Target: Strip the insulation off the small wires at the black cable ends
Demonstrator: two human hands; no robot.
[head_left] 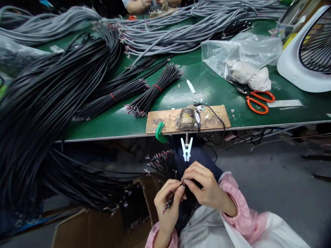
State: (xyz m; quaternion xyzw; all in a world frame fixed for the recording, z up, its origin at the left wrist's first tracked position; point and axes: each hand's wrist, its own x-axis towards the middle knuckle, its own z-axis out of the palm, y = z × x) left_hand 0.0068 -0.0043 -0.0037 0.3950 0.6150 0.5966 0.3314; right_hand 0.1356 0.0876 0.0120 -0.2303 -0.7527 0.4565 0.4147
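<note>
Cable [183, 183], dark and thin, lies above the lap, its end between both hands. The left hand [167, 199] has thumb and finger closed on it, seemingly to steady the end; the right hand [204, 186] pinches it from the other side, fingertips almost meeting the left's, which probably gives fine control over so small a piece. Loose cable ends also show beneath the left palm.

Just beyond, a bundle [164, 164] leans by the legs, its stripped tips within easy reach. A pale blue clothespin [186, 151] hangs at the bench [212, 86] edge, below a wooden board [162, 119] with a green clamp [160, 133] at its front edge, probably there to stop it sliding. Farther off, red ties [157, 88] gather short bundles, likely against tangling. Orange-handled scissors [258, 101] rest to the right, clear of the board.
</note>
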